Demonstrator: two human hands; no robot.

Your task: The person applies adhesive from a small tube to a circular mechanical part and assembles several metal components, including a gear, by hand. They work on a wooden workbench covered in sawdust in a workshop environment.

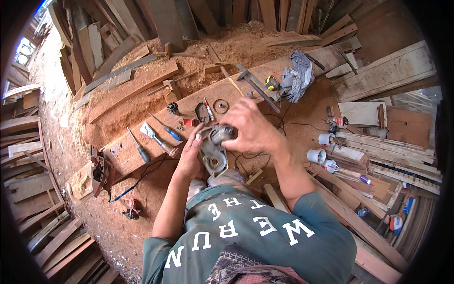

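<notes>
Over my lap, my left hand (190,155) is wrapped round the side of a grey metal power-tool housing (213,160) with a round opening. My right hand (250,124) grips a dark cylindrical part (221,135) at the housing's upper end; whether the two are joined I cannot tell. Just beyond, on the plank bench (137,131), lie a black fan wheel (173,108), a black ring-shaped part (202,113), a round disc (221,106) and a small red piece (190,122). To their left are a blue-handled screwdriver (166,128), a flat-bladed tool (158,138) and a dark-handled screwdriver (138,146).
A clamp-like metal bar (257,86), yellow tape measure (272,83) and crumpled cloth (298,75) lie farther right on the bench. A reddish machine (100,173) is at its left end. White tubs (316,155) and stacked boards (378,151) stand right; sawdust (113,102) covers the ground.
</notes>
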